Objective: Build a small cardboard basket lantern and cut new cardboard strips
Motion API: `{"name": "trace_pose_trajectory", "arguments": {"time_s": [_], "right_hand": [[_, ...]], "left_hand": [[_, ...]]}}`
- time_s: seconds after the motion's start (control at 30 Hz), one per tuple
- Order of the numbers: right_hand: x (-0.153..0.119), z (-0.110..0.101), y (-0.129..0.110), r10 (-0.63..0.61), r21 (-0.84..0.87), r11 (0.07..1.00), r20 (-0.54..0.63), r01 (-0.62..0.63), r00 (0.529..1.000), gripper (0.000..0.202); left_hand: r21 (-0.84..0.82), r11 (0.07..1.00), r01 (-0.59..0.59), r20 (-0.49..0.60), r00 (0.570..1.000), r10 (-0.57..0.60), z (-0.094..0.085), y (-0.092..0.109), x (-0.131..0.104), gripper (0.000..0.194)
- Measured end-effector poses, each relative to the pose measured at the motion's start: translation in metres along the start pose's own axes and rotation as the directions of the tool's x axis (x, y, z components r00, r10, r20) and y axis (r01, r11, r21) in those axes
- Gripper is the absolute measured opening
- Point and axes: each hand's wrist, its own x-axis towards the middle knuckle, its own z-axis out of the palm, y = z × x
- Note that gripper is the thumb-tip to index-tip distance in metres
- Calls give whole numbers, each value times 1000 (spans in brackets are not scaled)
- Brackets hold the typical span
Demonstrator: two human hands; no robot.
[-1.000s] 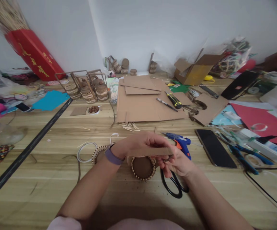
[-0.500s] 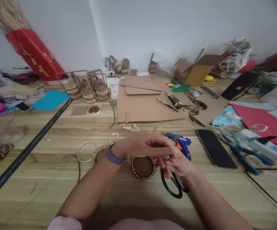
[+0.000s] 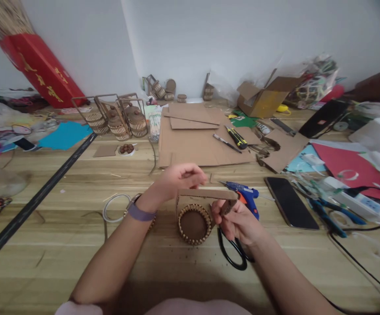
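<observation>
A small round basket (image 3: 195, 224) with a beaded-looking rim sits on the wooden table, and a cardboard strip (image 3: 206, 194) stands over it like a square handle. My right hand (image 3: 234, 218) pinches the strip's right end beside the basket. Behind the strip's left corner is my left hand (image 3: 183, 175), off the strip, its fingers curled loosely with a gap to the thumb. Black-handled scissors (image 3: 234, 253) lie under my right hand. My left wrist partly hides a second round piece.
A blue glue gun (image 3: 242, 192) and a phone (image 3: 293, 203) lie to the right. Cardboard sheets (image 3: 193, 146) with a cutter (image 3: 236, 138) and pen are behind. Handled baskets (image 3: 119, 124) stand back left. A white ring (image 3: 111, 208) lies at my left wrist.
My left hand has come off the strip and moved left and up. The strip's top now shows more fully above the basket, with my right hand still on its right end.
</observation>
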Motion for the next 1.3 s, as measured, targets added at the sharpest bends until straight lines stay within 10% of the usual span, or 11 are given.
{"name": "trace_pose_trajectory", "arguments": {"time_s": [0.07, 0.13, 0.2, 0.3, 0.4, 0.57, 0.77, 1.3], "right_hand": [[-2, 3, 0, -6, -15, 1000, -16, 6, 1000, 39], [-5, 5, 0, -11, -37, 999, -30, 10, 999, 37], [-8, 7, -1, -15, -71, 997, -52, 11, 999, 33], [-12, 9, -4, -82, -187, 981, -149, 53, 985, 30], [-16, 11, -8, -285, -446, 884, -281, 138, 917, 29], [-27, 21, -18, -673, -798, 499, -113, 337, 731, 13], [-33, 33, -25, -716, -898, 229, 107, 377, 690, 20], [-31, 37, -15, -761, -885, 291, 16, 364, 648, 18]], "left_hand": [[63, 994, -86, -340, 935, 102, 2, 7, -21, 25], [237, 952, -194, -626, 719, 302, 14, 18, -53, 18], [429, 870, -244, -657, 577, 486, 34, 27, -86, 12], [494, 783, -378, -314, 762, 566, 70, 29, -115, 9], [434, 870, -232, -349, 848, 400, 94, 11, -106, 9], [207, 976, -68, -453, 878, 158, 106, -17, -69, 20], [240, 964, -115, -404, 891, 207, 111, -14, -63, 18], [209, 962, -173, -354, 904, 239, 110, -18, -61, 22]]}}
